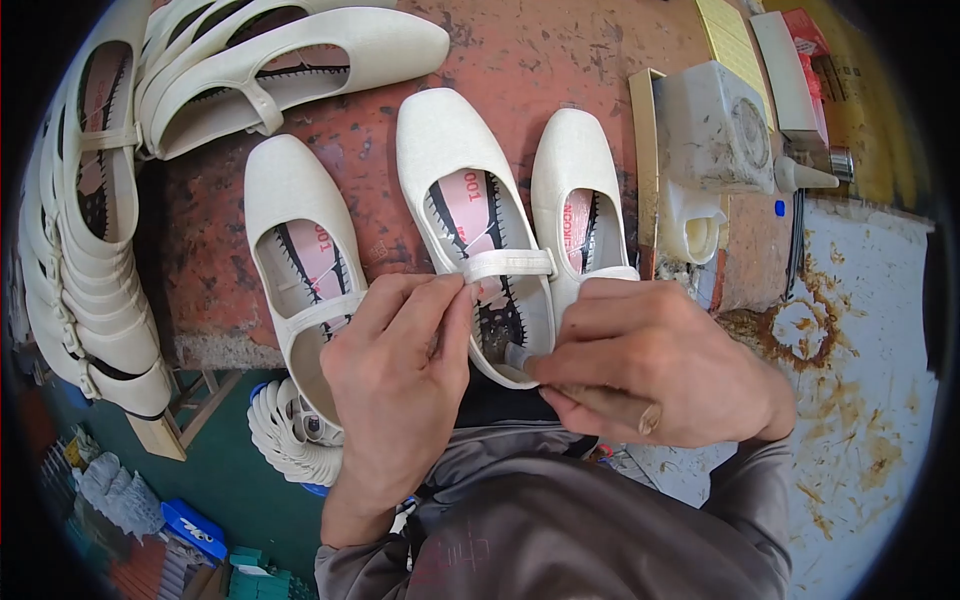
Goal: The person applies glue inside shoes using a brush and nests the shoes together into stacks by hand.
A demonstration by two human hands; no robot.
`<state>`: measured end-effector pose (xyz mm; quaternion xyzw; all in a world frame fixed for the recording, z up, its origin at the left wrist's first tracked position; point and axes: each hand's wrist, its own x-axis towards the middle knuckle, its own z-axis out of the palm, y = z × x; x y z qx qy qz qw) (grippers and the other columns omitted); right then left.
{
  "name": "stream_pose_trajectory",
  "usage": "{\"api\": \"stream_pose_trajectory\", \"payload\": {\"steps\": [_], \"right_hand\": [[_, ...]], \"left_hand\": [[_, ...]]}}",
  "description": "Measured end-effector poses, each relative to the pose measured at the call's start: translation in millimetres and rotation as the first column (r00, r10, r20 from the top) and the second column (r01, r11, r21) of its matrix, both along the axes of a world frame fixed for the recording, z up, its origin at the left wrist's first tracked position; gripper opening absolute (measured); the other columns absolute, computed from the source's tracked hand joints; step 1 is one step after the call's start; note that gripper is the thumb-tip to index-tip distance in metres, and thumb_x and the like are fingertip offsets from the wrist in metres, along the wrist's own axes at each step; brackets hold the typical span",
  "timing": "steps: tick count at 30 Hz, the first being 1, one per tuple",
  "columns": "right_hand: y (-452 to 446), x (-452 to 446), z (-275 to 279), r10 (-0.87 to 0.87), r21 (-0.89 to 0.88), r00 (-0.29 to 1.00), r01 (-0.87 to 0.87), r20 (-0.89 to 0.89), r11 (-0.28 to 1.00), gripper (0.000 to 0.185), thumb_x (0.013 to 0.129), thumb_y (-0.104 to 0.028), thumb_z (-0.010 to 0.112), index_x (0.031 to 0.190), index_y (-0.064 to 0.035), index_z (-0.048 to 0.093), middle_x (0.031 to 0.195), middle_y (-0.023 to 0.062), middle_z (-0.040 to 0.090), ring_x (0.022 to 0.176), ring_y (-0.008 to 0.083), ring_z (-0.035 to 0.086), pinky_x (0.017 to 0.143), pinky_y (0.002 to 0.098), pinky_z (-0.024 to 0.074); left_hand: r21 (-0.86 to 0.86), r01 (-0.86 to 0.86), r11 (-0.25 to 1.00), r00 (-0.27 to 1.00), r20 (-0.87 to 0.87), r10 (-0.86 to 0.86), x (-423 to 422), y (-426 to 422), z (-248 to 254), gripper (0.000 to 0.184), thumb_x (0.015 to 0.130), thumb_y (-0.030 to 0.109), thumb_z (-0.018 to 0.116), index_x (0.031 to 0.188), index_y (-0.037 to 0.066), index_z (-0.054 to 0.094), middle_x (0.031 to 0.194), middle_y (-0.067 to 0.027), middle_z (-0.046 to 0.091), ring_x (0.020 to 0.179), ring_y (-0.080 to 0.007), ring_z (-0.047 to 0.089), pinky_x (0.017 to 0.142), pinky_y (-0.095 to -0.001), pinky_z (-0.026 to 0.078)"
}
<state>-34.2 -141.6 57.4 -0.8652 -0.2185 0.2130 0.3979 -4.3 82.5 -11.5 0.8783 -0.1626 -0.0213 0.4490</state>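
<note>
Three cream strap shoes stand toe-forward in front of me on the worn red table. My left hand [405, 350] pinches the strap of the middle shoe [445, 130] at its left end. In my right hand [660, 360] is a wooden-handled brush [610, 405], its pale tip inside the heel of that shoe. The left shoe [290, 190] lies beside my left hand, partly covered by it. Behind my right hand stands the right shoe [570, 150], its heel hidden. Pink printed labels and dark stitched edges show inside the shoes.
More cream shoes [400, 40] are stacked at the table's left and back. A cloudy plastic container [715, 125], a nozzle bottle [800, 175] and boxes stand at the right, beside a stained grey surface [860, 400]. Shoes in a blue-rimmed container [290, 435] sit below the red table's edge [230, 352].
</note>
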Motion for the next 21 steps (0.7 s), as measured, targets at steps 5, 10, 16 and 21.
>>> {"api": "stream_pose_trajectory", "payload": {"steps": [5,10,16,21], "right_hand": [[4,10,7,-0.004,-0.151,0.978,0.036,0.209,0.988,0.029,0.079,-0.003,0.089,0.106,-0.0035,0.081,0.089,0.0058,0.07,0.083,0.0244,0.067,0.061,0.0379,0.0532],[6,-8,-22,-0.077,-0.117,0.864,0.155,0.498,0.981,0.026,0.077,-0.009,0.088,0.097,0.0027,0.076,0.082,0.0043,0.062,0.072,0.0229,0.062,0.059,0.0342,0.0538],[10,2,-88,0.043,-0.177,0.577,0.179,0.816,0.968,0.041,0.071,-0.01,0.077,0.108,0.0064,0.078,0.092,0.0054,0.063,0.08,0.0201,0.061,0.058,0.0293,0.0518],[22,-12,-58,-0.022,-0.268,0.718,0.289,0.696,0.919,0.04,0.074,-0.01,0.078,0.11,0.0098,0.077,0.092,0.0052,0.063,0.082,0.0185,0.062,0.054,0.03,0.0504]], "left_hand": [[0.011,0.002,1.0,1.0,-0.019,-0.002,1,-1,2,0.013,0.089,-0.003,0.088,0.101,-0.001,0.082,0.09,-0.0107,0.08,0.075,-0.0199,0.079,0.068,-0.0309,0.062],[0.021,0.02,1.0,0.999,0.038,-0.02,-1,5,-7,0.018,0.09,0.002,0.087,0.106,0.004,0.08,0.094,-0.0093,0.076,0.071,-0.027,0.077,0.061,-0.038,0.059],[0.04,0.018,0.999,0.999,0.049,-0.02,1,-1,-8,0.018,0.091,0.005,0.087,0.106,0.004,0.078,0.092,-0.0083,0.075,0.068,-0.0275,0.075,0.06,-0.0391,0.058],[0.108,0.029,0.994,0.999,0.032,-0.033,1,-9,0,0.015,0.092,0.007,0.085,0.104,0.004,0.077,0.09,-0.0081,0.073,0.067,-0.0281,0.074,0.059,-0.0404,0.057]]}}
